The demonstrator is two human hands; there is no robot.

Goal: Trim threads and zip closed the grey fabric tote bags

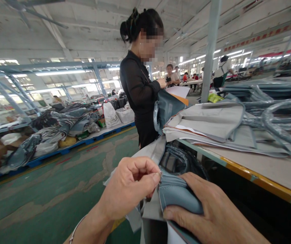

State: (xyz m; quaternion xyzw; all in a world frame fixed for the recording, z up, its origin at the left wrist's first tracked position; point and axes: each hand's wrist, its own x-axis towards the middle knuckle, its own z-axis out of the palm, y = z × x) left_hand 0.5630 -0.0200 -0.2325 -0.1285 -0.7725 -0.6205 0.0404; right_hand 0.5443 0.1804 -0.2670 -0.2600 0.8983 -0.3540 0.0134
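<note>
A blue-grey stitched leather-like piece with folded layers is held in front of me. My right hand wraps over it from the right, thumb below and fingers on top. My left hand pinches with thumb and index finger at the piece's left edge; what lies between the fingertips is too small to name. Pale grey fabric hangs under and beside the piece. Just beyond it, a loop wrapped in clear plastic lies against the table's side.
A table on the right bears stacked grey panels and plastic-wrapped loops. A co-worker in black stands ahead, holding a blue-grey piece. Blue pallets with heaped material line the left; a post rises behind the table.
</note>
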